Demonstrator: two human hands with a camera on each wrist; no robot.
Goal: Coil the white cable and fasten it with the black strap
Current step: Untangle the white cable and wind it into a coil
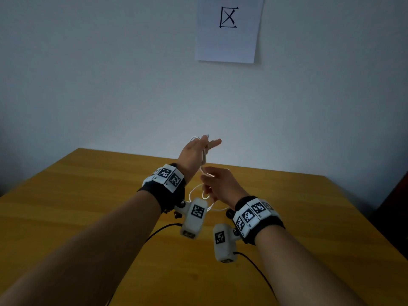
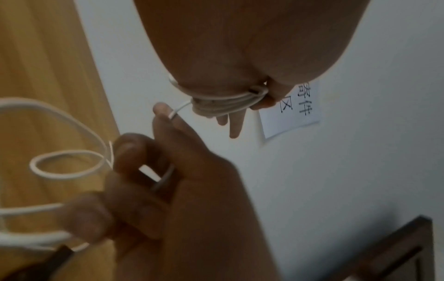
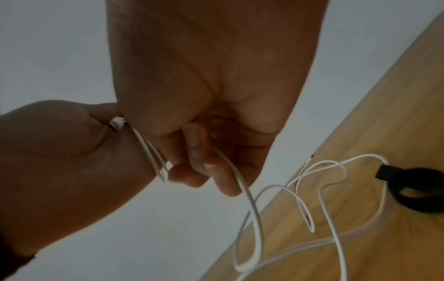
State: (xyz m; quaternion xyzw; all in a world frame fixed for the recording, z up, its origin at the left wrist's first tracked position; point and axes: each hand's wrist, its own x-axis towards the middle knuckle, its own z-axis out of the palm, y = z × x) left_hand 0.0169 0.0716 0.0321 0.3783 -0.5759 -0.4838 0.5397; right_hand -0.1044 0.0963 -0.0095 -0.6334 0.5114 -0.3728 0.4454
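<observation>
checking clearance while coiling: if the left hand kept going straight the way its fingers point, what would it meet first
Probably the wall. The left hand, wound with white cable, points up and away over the table's far edge; nothing else shows between, though depth is unclear.

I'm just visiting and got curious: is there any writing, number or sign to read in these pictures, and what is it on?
"区": on the white paper sheet on the wall, head view.
"寄件区": the same sheet in the left wrist view, seen sideways; the first two characters are a little blurred.
Black-and-white square code patterns on the wrist bands and camera housings: no letters or numbers.
Nothing readable on the white cable or black strap.
</observation>
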